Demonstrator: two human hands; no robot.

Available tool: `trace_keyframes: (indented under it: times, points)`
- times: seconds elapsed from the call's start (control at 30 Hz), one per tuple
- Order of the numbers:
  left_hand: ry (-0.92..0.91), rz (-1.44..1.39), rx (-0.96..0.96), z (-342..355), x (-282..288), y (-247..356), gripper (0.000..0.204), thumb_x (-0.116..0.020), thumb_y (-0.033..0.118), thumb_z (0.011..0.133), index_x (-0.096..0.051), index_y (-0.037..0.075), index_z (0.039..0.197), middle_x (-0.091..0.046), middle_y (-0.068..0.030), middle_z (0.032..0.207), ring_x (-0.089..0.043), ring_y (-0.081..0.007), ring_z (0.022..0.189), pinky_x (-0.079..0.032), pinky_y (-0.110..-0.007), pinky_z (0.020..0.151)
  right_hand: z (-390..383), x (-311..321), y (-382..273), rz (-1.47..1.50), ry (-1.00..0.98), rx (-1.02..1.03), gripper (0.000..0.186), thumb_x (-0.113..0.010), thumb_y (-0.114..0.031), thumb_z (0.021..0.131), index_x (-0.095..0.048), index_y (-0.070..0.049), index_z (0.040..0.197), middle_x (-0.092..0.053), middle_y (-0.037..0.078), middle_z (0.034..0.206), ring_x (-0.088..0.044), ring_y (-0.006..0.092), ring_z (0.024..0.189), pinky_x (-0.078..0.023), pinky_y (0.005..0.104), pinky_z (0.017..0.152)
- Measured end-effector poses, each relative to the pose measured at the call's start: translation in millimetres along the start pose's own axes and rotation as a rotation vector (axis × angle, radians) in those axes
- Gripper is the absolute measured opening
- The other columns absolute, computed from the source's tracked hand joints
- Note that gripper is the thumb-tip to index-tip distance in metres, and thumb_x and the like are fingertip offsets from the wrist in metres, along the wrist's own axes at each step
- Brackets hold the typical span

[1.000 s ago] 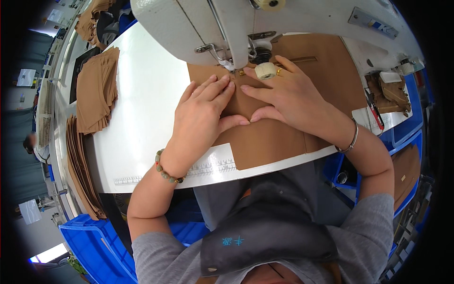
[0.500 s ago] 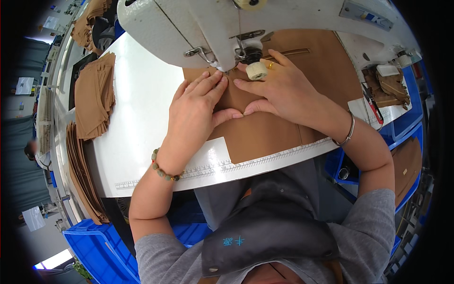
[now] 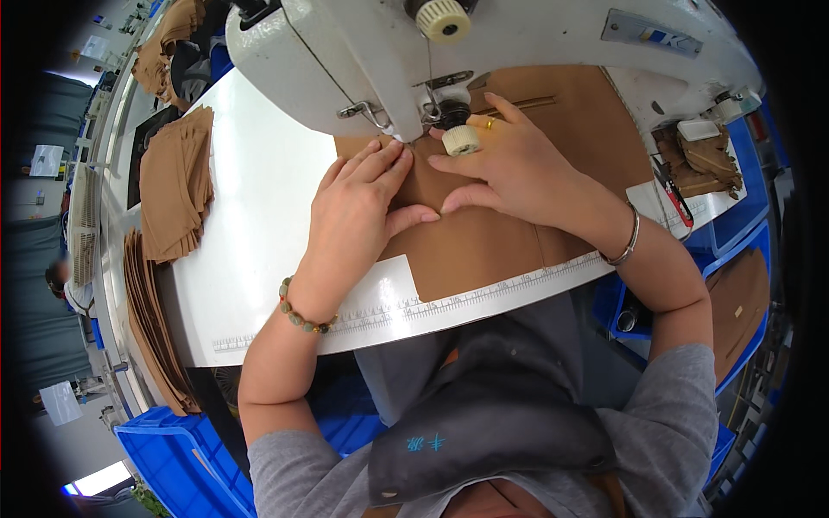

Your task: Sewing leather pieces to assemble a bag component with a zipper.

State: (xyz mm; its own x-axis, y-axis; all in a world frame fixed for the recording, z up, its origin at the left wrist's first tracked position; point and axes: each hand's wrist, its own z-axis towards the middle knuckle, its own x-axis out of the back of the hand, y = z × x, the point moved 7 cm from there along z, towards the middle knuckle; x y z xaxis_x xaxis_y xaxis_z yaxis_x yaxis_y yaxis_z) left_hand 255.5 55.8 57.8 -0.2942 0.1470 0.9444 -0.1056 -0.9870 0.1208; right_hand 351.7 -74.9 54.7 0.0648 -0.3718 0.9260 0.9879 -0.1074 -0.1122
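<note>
A brown fabric panel [image 3: 484,246] lies flat on the white table under a white sewing machine [image 3: 328,60]. Left of the needle area, my left hand [image 3: 358,198] rests on the panel, its fingers stretched out together and its thumb pointing right. My right hand [image 3: 518,164] presses on the panel at the other side with fingers spread, close by the machine's cream knob [image 3: 461,140]. The two thumb tips nearly meet in front of the needle. Part of my right fingers and the needle tip are hidden behind the machine head. A slit-like opening [image 3: 527,104] shows in the panel beyond my right hand.
A ruler strip [image 3: 484,298] runs along the table's front edge. Brown cut pieces [image 3: 177,186] are stacked at left, with more pieces [image 3: 155,328] hanging below. Red-handled snips [image 3: 678,200] and brown scraps [image 3: 704,162] lie at right. Blue bins [image 3: 177,457] stand on both sides.
The whole view has shifted slightly, so the machine sits a little lower in it. Both hands stay in nearly the same place on the panel.
</note>
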Motion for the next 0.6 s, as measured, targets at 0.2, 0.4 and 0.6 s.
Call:
trace_keyframes:
  times: [0.2,0.4,0.6]
  points:
    - [0.006,-0.008,-0.003,0,0,-2,0.074,-0.078,0.055,0.078,-0.073,0.000,0.127,-0.070,-0.0119,0.135,-0.062,-0.0306,0.133,-0.048,-0.041,0.107,4,54,54,0.192,0.486,-0.297,0.023,-0.075,-0.040,0.089,-0.084,-0.021,0.099,-0.076,0.000,0.084,-0.071,0.0245,0.075,-0.054,0.0417,0.080]
    - [0.032,-0.026,-0.006,0,1,-1,0.074,-0.080,0.054,0.076,-0.074,0.000,0.126,-0.070,-0.0124,0.135,-0.063,-0.0340,0.129,-0.050,-0.043,0.109,3,58,50,-0.003,0.642,-0.275,0.016,-0.076,-0.036,0.089,-0.085,-0.022,0.091,-0.074,0.001,0.076,-0.069,0.0254,0.071,-0.054,0.0388,0.069]
    - [0.014,-0.017,-0.003,-2,1,1,0.074,-0.079,0.055,0.076,-0.074,0.001,0.127,-0.069,-0.0116,0.138,-0.061,-0.0309,0.133,-0.048,-0.043,0.110,4,62,49,0.024,0.667,-0.199,0.018,-0.078,-0.033,0.088,-0.082,-0.016,0.089,-0.074,0.004,0.078,-0.068,0.0270,0.070,-0.052,0.0394,0.067]
